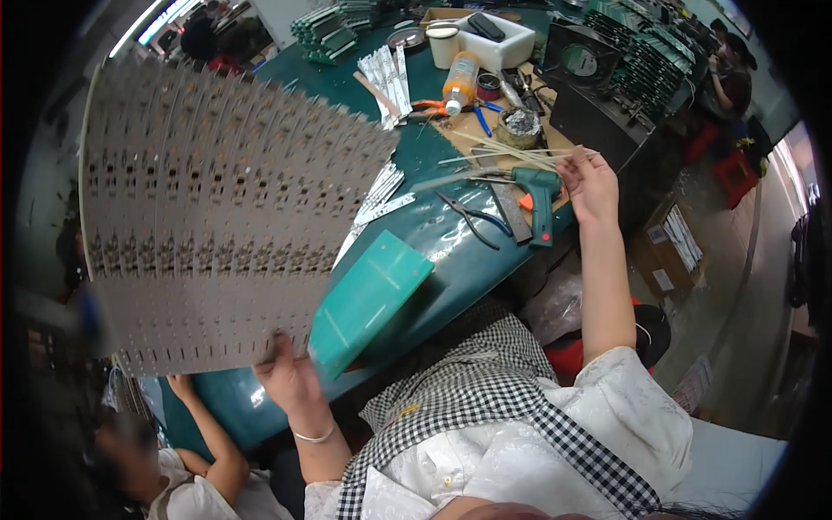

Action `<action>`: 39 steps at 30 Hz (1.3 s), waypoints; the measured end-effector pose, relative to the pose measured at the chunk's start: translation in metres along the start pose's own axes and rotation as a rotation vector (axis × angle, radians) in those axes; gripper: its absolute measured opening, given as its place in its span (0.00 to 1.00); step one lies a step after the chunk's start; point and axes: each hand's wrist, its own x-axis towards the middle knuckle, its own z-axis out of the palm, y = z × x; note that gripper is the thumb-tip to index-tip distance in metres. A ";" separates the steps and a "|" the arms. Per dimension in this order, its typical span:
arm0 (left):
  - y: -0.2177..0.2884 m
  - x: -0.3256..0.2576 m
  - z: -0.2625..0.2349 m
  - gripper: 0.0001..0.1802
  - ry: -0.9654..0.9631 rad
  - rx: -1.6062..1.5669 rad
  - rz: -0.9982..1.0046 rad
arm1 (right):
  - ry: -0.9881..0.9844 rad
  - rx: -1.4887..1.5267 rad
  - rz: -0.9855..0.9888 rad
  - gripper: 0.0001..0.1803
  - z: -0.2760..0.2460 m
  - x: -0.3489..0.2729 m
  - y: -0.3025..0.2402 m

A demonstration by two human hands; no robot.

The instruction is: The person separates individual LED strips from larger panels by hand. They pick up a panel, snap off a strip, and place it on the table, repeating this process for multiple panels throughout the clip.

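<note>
Left hand (290, 381) pinched the lower edge of a large grey perforated panel (217, 217), a stiff sheet scored into narrow parallel strips, raised upright over the left of the green table (433, 230). Right hand (591, 184) was closed around a bundle of thin pale sticks (511, 156) above the table's right edge. A teal glue gun (539, 192) lay just beside that hand, pliers (472, 218) near it. A flat green board (368, 299) rested under the panel. A white tray (507, 43) held a dark object.
</note>
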 end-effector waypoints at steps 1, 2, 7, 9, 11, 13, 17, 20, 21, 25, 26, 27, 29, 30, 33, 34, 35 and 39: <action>0.000 0.004 -0.003 0.20 0.021 0.015 0.021 | 0.097 0.036 0.007 0.07 -0.019 0.020 0.004; 0.003 0.005 -0.003 0.20 0.028 0.025 -0.010 | 0.146 0.012 0.033 0.09 -0.034 0.032 0.010; 0.009 -0.004 -0.019 0.24 0.003 0.081 -0.168 | 0.272 -0.299 -0.041 0.20 -0.076 0.040 0.018; 0.011 -0.015 -0.030 0.26 0.067 0.165 -0.244 | 0.365 -0.488 -0.159 0.27 -0.066 0.024 0.016; 0.007 -0.021 -0.042 0.27 0.157 0.256 -0.313 | 0.311 -0.667 -0.273 0.28 -0.049 0.010 0.018; 0.005 -0.025 -0.045 0.26 0.160 0.239 -0.340 | 0.189 -0.711 -0.198 0.22 -0.006 -0.015 0.017; -0.001 -0.025 -0.031 0.22 0.083 0.203 -0.322 | -0.550 -0.554 0.069 0.18 0.083 -0.063 0.040; -0.007 -0.022 -0.042 0.22 0.051 0.242 -0.353 | -0.867 -0.439 0.294 0.26 0.125 -0.074 0.068; -0.008 -0.021 -0.047 0.21 0.050 0.258 -0.360 | -0.917 -0.459 0.395 0.28 0.134 -0.074 0.072; -0.006 -0.015 -0.048 0.20 -0.022 0.332 -0.331 | -0.983 -0.581 0.459 0.22 0.147 -0.069 0.093; -0.007 -0.015 -0.044 0.19 -0.012 0.328 -0.332 | -1.013 -0.626 0.456 0.19 0.148 -0.067 0.093; -0.007 -0.015 -0.044 0.19 -0.003 0.325 -0.333 | -1.044 -0.670 0.451 0.17 0.151 -0.066 0.090; -0.006 -0.018 -0.046 0.19 -0.005 0.333 -0.363 | -1.046 -0.752 0.384 0.12 0.156 -0.070 0.082; -0.003 -0.020 -0.043 0.19 0.002 0.349 -0.367 | -1.048 -0.749 0.389 0.12 0.154 -0.070 0.083; -0.007 -0.021 -0.045 0.19 -0.013 0.349 -0.347 | -1.025 -0.791 0.376 0.12 0.150 -0.068 0.085; -0.008 -0.020 -0.048 0.19 -0.021 0.357 -0.341 | -1.020 -0.793 0.370 0.11 0.152 -0.070 0.084; -0.008 -0.019 -0.050 0.19 -0.030 0.365 -0.335 | -1.016 -0.795 0.365 0.11 0.152 -0.071 0.085; -0.006 -0.022 -0.051 0.18 -0.059 0.383 -0.342 | -1.059 -0.870 0.236 0.12 0.142 -0.066 0.085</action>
